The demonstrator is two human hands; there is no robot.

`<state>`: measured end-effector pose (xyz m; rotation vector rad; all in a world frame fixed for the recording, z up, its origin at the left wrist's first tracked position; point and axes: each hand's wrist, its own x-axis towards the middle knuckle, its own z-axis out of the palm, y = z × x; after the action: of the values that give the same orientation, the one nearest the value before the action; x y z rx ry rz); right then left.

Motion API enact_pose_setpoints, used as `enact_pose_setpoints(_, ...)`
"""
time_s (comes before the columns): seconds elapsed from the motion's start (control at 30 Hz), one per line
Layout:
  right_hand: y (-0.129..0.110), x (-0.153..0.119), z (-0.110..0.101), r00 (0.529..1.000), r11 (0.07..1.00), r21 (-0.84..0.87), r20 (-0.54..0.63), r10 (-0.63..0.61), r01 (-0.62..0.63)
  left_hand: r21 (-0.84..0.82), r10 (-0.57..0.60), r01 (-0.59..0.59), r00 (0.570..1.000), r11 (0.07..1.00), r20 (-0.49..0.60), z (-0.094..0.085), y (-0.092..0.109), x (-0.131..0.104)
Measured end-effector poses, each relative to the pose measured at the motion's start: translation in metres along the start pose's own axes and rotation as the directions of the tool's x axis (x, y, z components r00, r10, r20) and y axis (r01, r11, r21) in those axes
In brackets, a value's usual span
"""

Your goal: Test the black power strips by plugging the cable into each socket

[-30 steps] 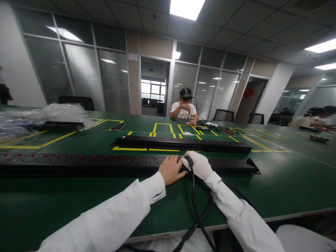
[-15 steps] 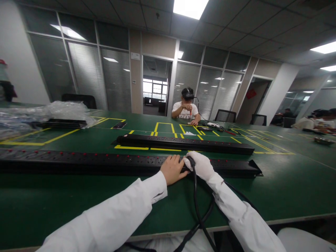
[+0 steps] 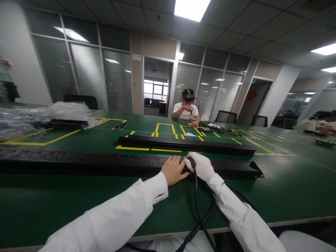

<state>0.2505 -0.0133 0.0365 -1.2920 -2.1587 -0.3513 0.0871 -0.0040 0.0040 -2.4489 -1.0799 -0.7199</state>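
A long black power strip (image 3: 105, 161) with a row of sockets and red dots lies across the green table in front of me. My bare left hand (image 3: 173, 170) grips it, fingers over the top and thumb along the near side. Right beside that, my white-gloved right hand (image 3: 201, 166) is closed around a black plug (image 3: 192, 162) at the strip's top face. Whether the plug's pins sit in a socket is hidden by the glove. From the plug a thick black cable (image 3: 196, 196) hangs down, crosses another stretch of cable and drops over the table's near edge.
Behind lies a second black power strip (image 3: 183, 144). Clear plastic wrapping (image 3: 68, 112) is heaped at the left, near a phone (image 3: 120, 125). Yellow tape lines mark the table (image 3: 288, 182). Across it sits a person (image 3: 186, 110) wearing a headset and handling a tool.
The view has shifted very slightly. Both hands, the plug and the power strip keep the same places relative to each other.
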Motion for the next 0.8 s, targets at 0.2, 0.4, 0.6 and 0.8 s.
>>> enact_pose_setpoints(0.2, 0.0002, 0.0000, 0.0003, 1.000, 1.000, -0.020, 0.002, -0.004, 0.004, 0.007, 0.001, -0.001, 1.000, 1.000, 0.002, -0.0006, 0.0004, -0.0003)
enact_pose_setpoints(0.4, 0.0002, -0.0003, 0.0002, 1.000, 0.999, -0.038, 0.004, -0.003, 0.003, 0.006, -0.001, 0.001, 1.000, 1.000, -0.001, -0.0013, 0.0006, -0.0005)
enact_pose_setpoints(0.6, 0.0005, -0.0006, 0.0007, 1.000, 0.999, -0.038, -0.012, -0.015, 0.014, 0.007, 0.006, -0.006, 1.000, 1.000, -0.005, 0.0006, 0.0001, -0.0006)
enact_pose_setpoints(0.8, 0.0008, -0.0007, 0.0005, 1.000, 0.999, -0.044, -0.016, -0.012, 0.011, 0.008, 0.004, -0.004, 1.000, 1.000, 0.001, 0.0010, 0.0003, -0.0005)
